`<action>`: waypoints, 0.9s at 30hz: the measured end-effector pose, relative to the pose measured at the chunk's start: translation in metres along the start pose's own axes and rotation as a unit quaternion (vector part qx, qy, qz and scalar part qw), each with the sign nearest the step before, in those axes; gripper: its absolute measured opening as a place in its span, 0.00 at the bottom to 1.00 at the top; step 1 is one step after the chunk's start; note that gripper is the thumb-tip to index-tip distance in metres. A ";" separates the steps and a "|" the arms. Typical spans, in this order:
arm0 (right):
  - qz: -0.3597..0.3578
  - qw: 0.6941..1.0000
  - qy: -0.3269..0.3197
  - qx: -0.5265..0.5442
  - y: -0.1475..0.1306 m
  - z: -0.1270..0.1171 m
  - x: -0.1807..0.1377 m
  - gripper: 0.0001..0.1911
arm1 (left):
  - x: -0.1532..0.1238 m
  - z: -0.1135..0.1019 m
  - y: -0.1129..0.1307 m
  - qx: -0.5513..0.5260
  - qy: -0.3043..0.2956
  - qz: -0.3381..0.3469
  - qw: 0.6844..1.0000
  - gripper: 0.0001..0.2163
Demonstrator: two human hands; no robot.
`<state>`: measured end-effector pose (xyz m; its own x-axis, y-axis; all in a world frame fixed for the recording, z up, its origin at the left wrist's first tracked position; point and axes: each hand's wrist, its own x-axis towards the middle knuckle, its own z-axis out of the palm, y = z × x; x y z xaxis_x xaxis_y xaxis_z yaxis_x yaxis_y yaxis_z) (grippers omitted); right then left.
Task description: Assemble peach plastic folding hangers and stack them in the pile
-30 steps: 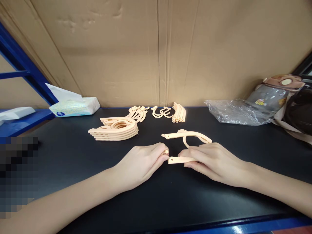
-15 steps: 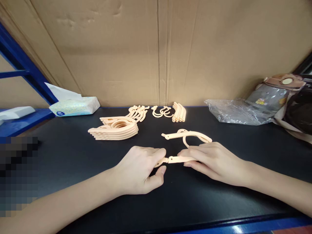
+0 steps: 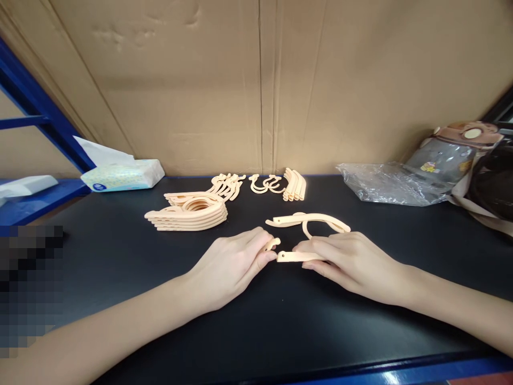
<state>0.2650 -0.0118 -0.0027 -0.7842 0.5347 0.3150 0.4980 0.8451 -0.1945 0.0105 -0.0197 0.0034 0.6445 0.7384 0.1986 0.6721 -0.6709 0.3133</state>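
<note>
Your left hand (image 3: 232, 267) pinched one small piece (image 3: 273, 244) over the black table (image 3: 280, 331), just beside the end of one strip (image 3: 296, 257) gripped in your right hand (image 3: 348, 264). That hand partly hid one curved piece (image 3: 323, 218). Beyond lay one stack (image 3: 192, 220), two hooks (image 3: 257, 190), an uncountable cluster (image 3: 228, 186), several rods (image 3: 295, 185), one tissue pack (image 3: 124, 174), one bag (image 3: 385, 184) and one bottle (image 3: 441, 158). Half a second earlier, your left thumb stood apart.
</note>
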 end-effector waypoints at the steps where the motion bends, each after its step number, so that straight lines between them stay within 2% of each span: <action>1: 0.005 1.000 -0.001 0.004 0.000 0.000 0.000 0.10 | 0.000 0.000 0.000 0.000 -0.001 0.005 1.000 0.12; 8: 0.009 1.000 -0.004 0.004 0.000 0.001 0.001 0.11 | -0.001 0.001 0.002 0.011 -0.021 0.045 0.999 0.11; 15: -0.024 1.000 0.014 0.002 0.000 0.000 0.002 0.10 | -0.002 0.000 0.006 0.041 -0.036 0.036 0.998 0.11; 21: -0.044 0.999 0.025 -0.003 -0.004 0.000 0.003 0.09 | -0.002 -0.001 0.007 0.083 -0.051 0.026 0.995 0.15; 27: -0.061 0.997 0.037 -0.014 -0.009 -0.002 0.003 0.10 | -0.002 -0.002 0.007 0.074 -0.073 0.060 0.993 0.13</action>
<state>0.2583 -0.0179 0.0022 -0.8110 0.4248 0.4023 0.4108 0.9030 -0.1255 0.0128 -0.0257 0.0066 0.7622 0.6417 0.0856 0.6264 -0.7643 0.1531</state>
